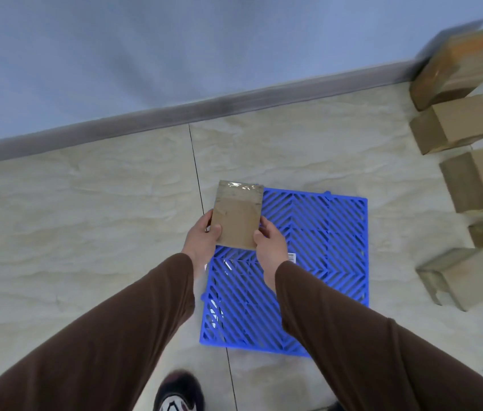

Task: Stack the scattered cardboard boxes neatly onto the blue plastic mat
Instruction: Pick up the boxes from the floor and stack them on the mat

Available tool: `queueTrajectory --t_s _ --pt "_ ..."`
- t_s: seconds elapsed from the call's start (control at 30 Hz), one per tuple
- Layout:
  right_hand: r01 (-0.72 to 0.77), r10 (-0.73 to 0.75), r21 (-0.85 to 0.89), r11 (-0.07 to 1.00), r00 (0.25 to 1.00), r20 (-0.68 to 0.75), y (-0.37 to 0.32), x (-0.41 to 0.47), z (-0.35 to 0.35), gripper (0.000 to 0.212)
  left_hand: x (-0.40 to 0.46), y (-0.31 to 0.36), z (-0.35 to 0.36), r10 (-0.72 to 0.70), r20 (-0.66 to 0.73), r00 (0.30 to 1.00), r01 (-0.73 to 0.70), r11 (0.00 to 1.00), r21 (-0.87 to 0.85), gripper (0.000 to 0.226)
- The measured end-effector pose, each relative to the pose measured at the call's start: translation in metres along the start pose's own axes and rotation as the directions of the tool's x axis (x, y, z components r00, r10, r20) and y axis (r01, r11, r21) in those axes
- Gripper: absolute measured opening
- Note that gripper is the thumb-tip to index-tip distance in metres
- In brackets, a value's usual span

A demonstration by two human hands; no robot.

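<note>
A small cardboard box (238, 213) with clear tape across its top end is held above the far left corner of the blue plastic mat (323, 247). My left hand (203, 237) grips its left side and my right hand (270, 243) grips its right side. The mat is a slotted blue grid lying flat on the tiled floor, with nothing resting on it. Several more cardboard boxes lie scattered along the right edge, among them one (456, 123) near the wall and one (459, 277) closer to me.
A grey skirting board (175, 114) and a pale blue wall run across the back. A larger taped box (459, 66) leans by the wall at top right. My shoe (179, 393) is on the tiles just in front of the mat.
</note>
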State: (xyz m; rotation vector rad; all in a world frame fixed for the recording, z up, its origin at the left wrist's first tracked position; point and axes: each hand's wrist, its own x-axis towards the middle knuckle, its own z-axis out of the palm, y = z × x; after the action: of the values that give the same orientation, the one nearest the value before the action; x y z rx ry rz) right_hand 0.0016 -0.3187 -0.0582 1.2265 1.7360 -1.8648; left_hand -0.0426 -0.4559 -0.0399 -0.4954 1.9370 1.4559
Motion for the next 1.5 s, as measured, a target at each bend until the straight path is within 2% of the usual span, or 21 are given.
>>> queueTrajectory --t_s 0.27,0.37,0.57,0.77,1.03,1.27,1.5 --pt "0.017 -0.016 0.028 0.999 0.999 -0.047 0.008 0.006 0.005 0.054 0.009 -0.007 -0.006 0.0 -0.017 1.0 0.001 0.998 0.055 0.054" --pt "0.016 -0.011 0.057 0.998 0.996 -0.088 0.005 -0.01 -0.007 0.056 -0.01 0.002 -0.006 -0.004 -0.084 0.997 0.011 0.997 0.082 0.059" --pt "0.0 0.009 0.063 0.998 0.989 -0.148 -0.008 -0.083 -0.068 0.054 -0.085 0.033 0.022 0.111 -0.133 0.985 -0.082 0.975 0.209 0.054" --pt "0.008 0.013 0.107 0.994 0.981 -0.194 -0.022 -0.173 -0.165 0.055 -0.184 0.068 0.095 0.009 -0.028 1.0 -0.003 0.981 0.193 0.058" --pt "-0.025 0.068 0.139 0.99 0.946 -0.317 -0.024 -0.239 -0.293 0.05 -0.259 0.1 0.204 -0.015 0.174 0.985 -0.023 0.976 0.215 0.059" --pt "-0.026 0.104 0.195 0.98 0.911 -0.399 -0.003 -0.263 -0.383 0.047 -0.297 0.118 0.289 0.023 0.2 0.98 -0.075 0.963 0.258 0.053" --pt "-0.033 0.11 0.216 0.976 0.928 -0.356 0.018 -0.266 -0.493 0.049 -0.332 0.1 0.391 0.009 0.206 0.978 -0.09 0.917 0.388 0.055"
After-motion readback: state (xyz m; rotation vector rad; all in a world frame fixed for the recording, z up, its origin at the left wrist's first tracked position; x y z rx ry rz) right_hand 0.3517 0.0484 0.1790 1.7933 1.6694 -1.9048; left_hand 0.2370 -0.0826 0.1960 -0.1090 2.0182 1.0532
